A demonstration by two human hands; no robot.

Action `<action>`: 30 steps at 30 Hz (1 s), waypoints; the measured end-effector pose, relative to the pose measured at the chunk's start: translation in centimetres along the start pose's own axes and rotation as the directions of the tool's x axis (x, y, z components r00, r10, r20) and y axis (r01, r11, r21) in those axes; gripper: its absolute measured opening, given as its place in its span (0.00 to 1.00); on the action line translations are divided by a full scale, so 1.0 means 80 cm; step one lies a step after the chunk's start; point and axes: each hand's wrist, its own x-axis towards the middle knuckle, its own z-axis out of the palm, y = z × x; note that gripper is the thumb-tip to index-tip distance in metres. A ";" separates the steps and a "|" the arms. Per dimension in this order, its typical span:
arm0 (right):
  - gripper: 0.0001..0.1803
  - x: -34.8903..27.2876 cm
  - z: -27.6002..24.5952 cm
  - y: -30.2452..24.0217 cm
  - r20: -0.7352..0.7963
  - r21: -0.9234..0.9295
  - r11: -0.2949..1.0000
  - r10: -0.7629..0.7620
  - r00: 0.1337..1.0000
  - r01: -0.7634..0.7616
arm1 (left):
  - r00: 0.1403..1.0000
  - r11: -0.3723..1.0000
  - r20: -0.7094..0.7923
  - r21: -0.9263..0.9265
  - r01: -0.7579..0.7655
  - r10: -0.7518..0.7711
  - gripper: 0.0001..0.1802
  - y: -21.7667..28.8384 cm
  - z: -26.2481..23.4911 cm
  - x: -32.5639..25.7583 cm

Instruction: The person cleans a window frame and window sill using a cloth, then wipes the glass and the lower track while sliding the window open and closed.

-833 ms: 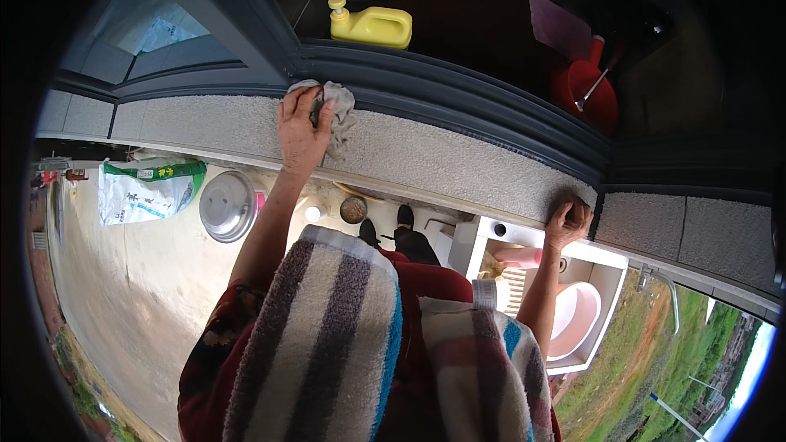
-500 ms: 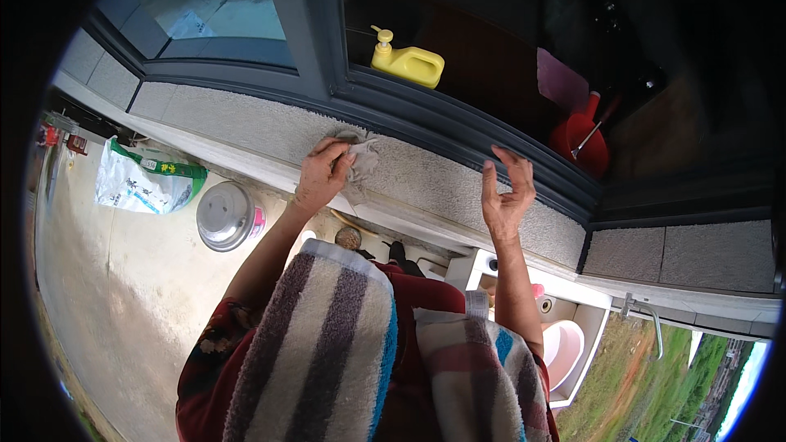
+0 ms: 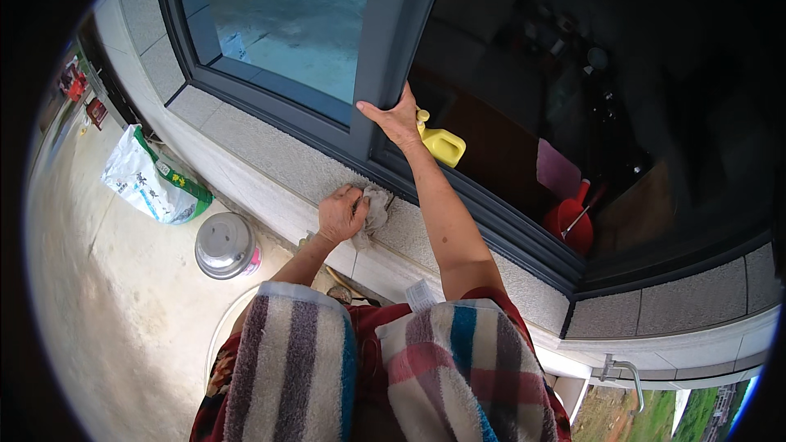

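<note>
My left hand (image 3: pixel 340 215) is closed around a crumpled grey rag (image 3: pixel 377 206), pressed on the rough stone window sill (image 3: pixel 278 155). Farther up, my right hand (image 3: pixel 395 121) grips the upright edge of the dark grey window frame (image 3: pixel 391 49), thumb on its front face and fingers at the inner side, partly hidden. Just beyond that wrist, inside the opening, stands a yellow pump bottle (image 3: pixel 446 147), partly covered by the hand.
Inside the window are a pink cloth or board (image 3: pixel 559 168) and a red container (image 3: pixel 565 227). Below the sill at left lie a white-and-green sack (image 3: pixel 155 180) and a grey metal basin (image 3: pixel 223 245). A curved tap (image 3: pixel 634 381) rises at lower right.
My right hand has gone from above the sill, up and left, onto the window frame. My left hand still holds the rag on the sill. The view has turned and shifted.
</note>
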 end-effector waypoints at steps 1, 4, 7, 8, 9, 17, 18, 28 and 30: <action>0.39 -0.001 0.002 0.000 -0.007 0.010 1.000 0.004 1.000 -0.004 | 1.000 1.000 -0.010 0.003 -0.015 0.015 0.09 -0.002 0.000 0.000; 0.35 0.002 0.006 -0.005 -0.032 -0.006 0.999 0.037 0.999 -0.037 | 0.999 0.999 -0.020 0.018 -0.048 0.048 0.09 -0.006 0.000 -0.003; 0.30 -0.006 0.005 -0.017 -0.025 0.022 0.999 0.035 0.999 -0.035 | 0.996 0.996 -0.032 0.043 -0.079 0.080 0.09 -0.009 -0.001 -0.001; 0.28 -0.006 0.001 -0.023 -0.027 -0.013 1.000 0.026 0.999 -0.027 | 0.995 0.995 -0.035 0.045 -0.093 0.095 0.09 -0.010 -0.002 0.001; 0.28 -0.008 -0.004 -0.023 -0.031 -0.041 0.998 0.037 0.999 -0.038 | 0.994 0.994 -0.043 0.045 -0.101 0.103 0.09 -0.011 0.000 0.000; 0.27 -0.034 -0.045 -0.032 -0.040 0.002 0.994 0.113 0.993 -0.113 | 0.993 0.995 -0.066 0.018 -0.095 0.096 0.10 -0.004 -0.004 -0.005; 0.27 -0.039 -0.054 -0.032 -0.046 -0.016 0.993 0.114 0.992 -0.115 | 0.992 0.995 -0.075 0.016 -0.103 0.104 0.09 -0.004 -0.002 -0.004; 0.32 -0.095 -0.135 -0.072 -0.129 -0.112 0.969 0.205 0.970 -0.220 | 0.984 0.989 -0.101 0.046 -0.143 0.147 0.09 -0.009 -0.001 -0.004; 0.34 -0.108 -0.166 -0.058 -0.141 -0.126 0.966 0.206 0.968 -0.224 | 0.984 0.989 -0.102 0.052 -0.140 0.145 0.09 -0.010 0.001 -0.005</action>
